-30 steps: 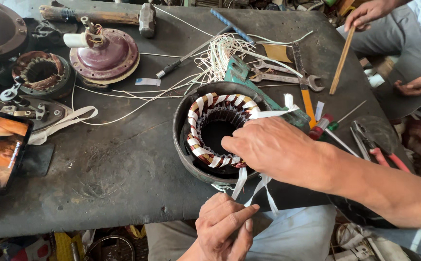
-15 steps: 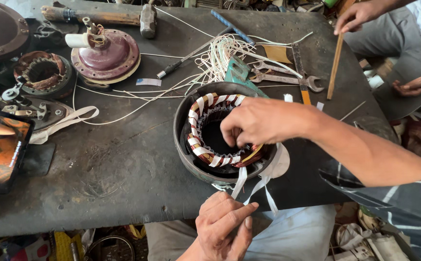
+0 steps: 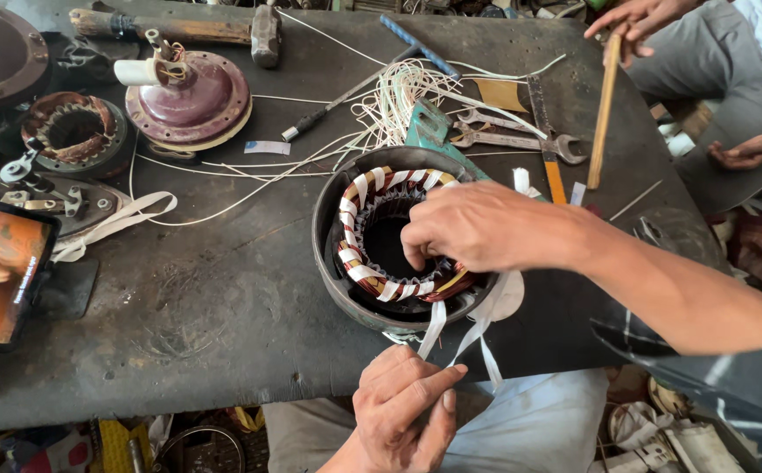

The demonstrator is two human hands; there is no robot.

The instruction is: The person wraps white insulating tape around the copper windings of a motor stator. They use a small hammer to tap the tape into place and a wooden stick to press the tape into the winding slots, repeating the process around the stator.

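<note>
A round motor stator (image 3: 372,236) with copper windings bound in white tape sits in its dark metal housing near the table's front edge. My right hand (image 3: 486,226) lies over its right side, fingers curled down into the bore against the windings. Loose white tape ends (image 3: 438,328) hang from the housing's front. My left hand (image 3: 403,407) is below the table edge, fingers pinched on one of those tape ends.
A maroon motor cover (image 3: 190,101), a smaller stator (image 3: 74,131), a hammer (image 3: 179,26), spanners (image 3: 521,140), a screwdriver (image 3: 337,103) and tangled white wire (image 3: 398,101) lie behind. A phone (image 3: 0,271) stands at left. Another person's hand holds a wooden stick (image 3: 604,109).
My right hand has moved left across the stator and dipped its fingers into the bore. The other person's stick has swung more upright. My left hand stays at the tape.
</note>
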